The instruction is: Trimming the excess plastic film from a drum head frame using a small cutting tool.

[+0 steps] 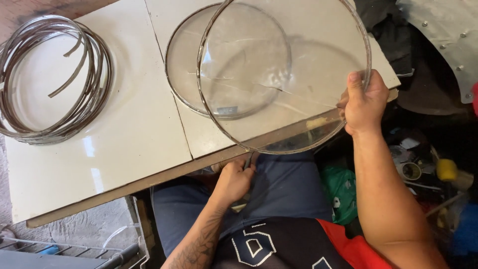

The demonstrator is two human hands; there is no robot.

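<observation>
1. My right hand (365, 102) clamped shut on the rim of one round glass lid (298, 65); I held it tilted over the table edge.
2. My left hand (234, 179) closed on a dark tool (248, 160) touching the lid's lower rim.
3. One second glass disc (219, 65) lay flat on the white table (124, 134).
4. One coil of metal strips (55, 79) sat well apart, far left.

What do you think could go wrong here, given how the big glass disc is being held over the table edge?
The large glass disc is gripped only at its rim by the right hand and the left hand, so it might slip. It hovers over a second glass disc, so they could knock together. The metal band's free end near the left hand may cut skin.
</observation>
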